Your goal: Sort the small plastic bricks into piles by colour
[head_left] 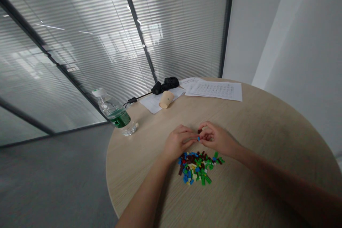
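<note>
My left hand (180,140) and my right hand (216,137) meet just above the table, fingertips almost touching. A tiny blue toy brick (198,138) shows at the fingertips of my left hand, which are pinched together. My right hand is curled, and a small dark brown toy brick (200,131) shows between its fingertips. Whether the two bricks are joined is too small to tell. On the near side of my hands lies a loose pile of small toy bricks (196,165) in green, blue, brown, cream, yellow and red.
The round wooden table (253,128) has a plastic water bottle (117,115) at its left edge. Farther back are a paper cup (166,99), a black bundle (170,83) with a cord and printed sheets (216,89). A glass partition with blinds (184,25) stands behind.
</note>
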`<move>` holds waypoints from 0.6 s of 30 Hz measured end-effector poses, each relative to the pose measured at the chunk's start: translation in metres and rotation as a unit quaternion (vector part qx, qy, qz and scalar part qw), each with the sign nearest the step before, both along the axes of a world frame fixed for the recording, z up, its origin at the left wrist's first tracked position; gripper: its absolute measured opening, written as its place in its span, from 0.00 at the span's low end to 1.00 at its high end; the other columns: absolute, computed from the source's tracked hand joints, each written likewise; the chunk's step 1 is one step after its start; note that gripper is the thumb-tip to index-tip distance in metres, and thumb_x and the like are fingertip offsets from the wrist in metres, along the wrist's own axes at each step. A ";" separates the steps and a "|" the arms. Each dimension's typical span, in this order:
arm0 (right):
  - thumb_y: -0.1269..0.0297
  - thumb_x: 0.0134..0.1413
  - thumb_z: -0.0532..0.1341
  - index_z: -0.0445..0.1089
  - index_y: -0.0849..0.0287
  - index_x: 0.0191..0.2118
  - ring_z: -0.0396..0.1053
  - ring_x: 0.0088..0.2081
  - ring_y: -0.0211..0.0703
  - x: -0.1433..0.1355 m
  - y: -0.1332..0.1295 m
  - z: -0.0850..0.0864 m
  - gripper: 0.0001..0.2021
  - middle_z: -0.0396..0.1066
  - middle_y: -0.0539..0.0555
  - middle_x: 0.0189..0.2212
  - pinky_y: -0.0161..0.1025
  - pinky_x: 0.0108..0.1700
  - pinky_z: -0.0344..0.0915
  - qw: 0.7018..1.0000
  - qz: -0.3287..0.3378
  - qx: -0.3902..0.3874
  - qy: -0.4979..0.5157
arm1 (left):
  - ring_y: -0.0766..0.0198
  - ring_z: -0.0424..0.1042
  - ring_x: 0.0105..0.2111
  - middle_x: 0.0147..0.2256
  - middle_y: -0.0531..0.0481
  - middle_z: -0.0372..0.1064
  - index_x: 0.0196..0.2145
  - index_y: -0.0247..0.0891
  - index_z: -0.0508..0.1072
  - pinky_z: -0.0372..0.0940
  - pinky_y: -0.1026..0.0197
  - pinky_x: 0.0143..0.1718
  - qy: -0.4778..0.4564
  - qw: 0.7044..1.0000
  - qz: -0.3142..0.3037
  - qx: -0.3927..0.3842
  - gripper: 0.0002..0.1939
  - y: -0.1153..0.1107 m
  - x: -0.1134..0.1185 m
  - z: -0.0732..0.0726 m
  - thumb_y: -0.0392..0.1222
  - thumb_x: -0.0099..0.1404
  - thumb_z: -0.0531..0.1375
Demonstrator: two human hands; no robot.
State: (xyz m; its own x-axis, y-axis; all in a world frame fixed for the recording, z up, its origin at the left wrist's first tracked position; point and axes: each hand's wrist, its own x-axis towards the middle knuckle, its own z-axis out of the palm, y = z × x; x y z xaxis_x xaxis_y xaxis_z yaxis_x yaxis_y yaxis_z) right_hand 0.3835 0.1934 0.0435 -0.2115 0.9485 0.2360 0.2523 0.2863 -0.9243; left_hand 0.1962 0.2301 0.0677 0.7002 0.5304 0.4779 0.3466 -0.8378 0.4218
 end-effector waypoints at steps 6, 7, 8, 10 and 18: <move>0.70 0.45 0.59 0.60 0.55 0.46 0.68 0.28 0.37 -0.002 -0.005 0.005 0.20 0.70 0.48 0.27 0.35 0.33 0.65 0.997 0.002 0.037 -0.062 | 0.63 0.66 0.36 0.32 0.47 0.70 0.31 0.37 0.74 0.62 0.60 0.40 -0.010 1.000 -0.001 -0.012 0.07 0.001 0.001 -0.001 0.41 0.61 0.58; 0.70 0.45 0.59 0.60 0.55 0.47 0.68 0.28 0.37 -0.002 -0.005 0.005 0.20 0.71 0.48 0.28 0.35 0.33 0.65 0.997 0.001 0.041 -0.065 | 0.63 0.66 0.36 0.31 0.47 0.70 0.30 0.37 0.74 0.61 0.60 0.40 -0.006 1.000 0.007 -0.010 0.06 0.000 0.001 -0.001 0.40 0.60 0.58; 0.70 0.46 0.59 0.60 0.55 0.47 0.68 0.29 0.37 -0.002 -0.005 0.005 0.19 0.71 0.49 0.29 0.35 0.33 0.65 0.997 -0.003 0.043 -0.067 | 0.63 0.66 0.36 0.31 0.48 0.69 0.30 0.37 0.73 0.61 0.59 0.40 0.001 1.000 0.020 -0.006 0.05 0.000 0.001 0.000 0.40 0.60 0.58; 0.68 0.48 0.58 0.60 0.56 0.48 0.68 0.29 0.37 -0.001 -0.004 0.006 0.19 0.72 0.50 0.31 0.35 0.34 0.65 0.996 -0.020 0.048 -0.074 | 0.62 0.65 0.37 0.32 0.48 0.69 0.29 0.38 0.74 0.60 0.59 0.40 0.019 0.998 0.066 0.012 0.04 0.001 0.000 0.001 0.40 0.58 0.59; 0.68 0.49 0.57 0.67 0.58 0.42 0.67 0.26 0.35 0.003 -0.002 0.008 0.12 0.72 0.50 0.29 0.33 0.32 0.65 0.985 -0.073 0.063 -0.143 | 0.60 0.62 0.37 0.32 0.50 0.66 0.28 0.42 0.75 0.57 0.59 0.38 0.110 0.960 0.256 0.043 0.03 0.009 -0.009 -0.006 0.41 0.55 0.61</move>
State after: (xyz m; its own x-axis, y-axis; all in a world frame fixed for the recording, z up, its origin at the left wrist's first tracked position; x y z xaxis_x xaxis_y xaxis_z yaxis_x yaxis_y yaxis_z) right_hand 0.3860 0.1911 0.0511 -0.1501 0.9409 0.3037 0.5439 0.3351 -0.7694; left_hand 0.1876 0.2390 0.0612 0.4480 0.7967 0.4058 0.7943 -0.5630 0.2284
